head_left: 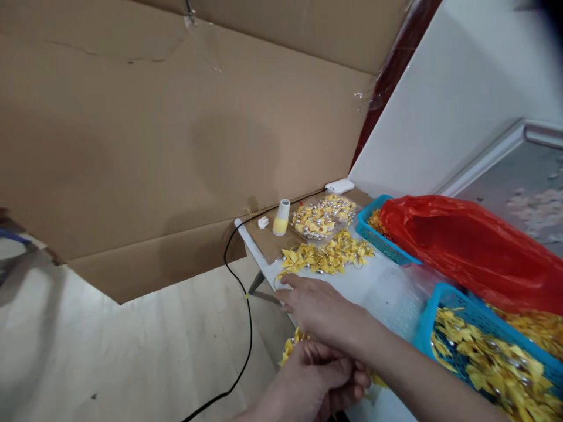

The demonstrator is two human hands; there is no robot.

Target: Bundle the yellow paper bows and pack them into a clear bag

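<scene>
My left hand (314, 384) is low in the view, closed around a bunch of yellow fabric flowers (291, 347) that pokes out beside its fingers. My right hand (319, 310) reaches across above it, fingers stretched flat on the near edge of the white table (378, 287). Its fingertips lie just short of a loose pile of yellow flowers with metal rings (328, 255). What is under the right fingers is hidden.
Two blue baskets (424, 328) (367, 225) of yellow flowers stand at the right, with a red plastic bag (466, 246) over them. A clear bag of yellow and silver pieces (323, 215), a yellow thread spool (281, 218) and a white adapter (339, 186) sit at the back. A black cable (240, 287) hangs down to the floor. A cardboard wall (153, 135) stands behind.
</scene>
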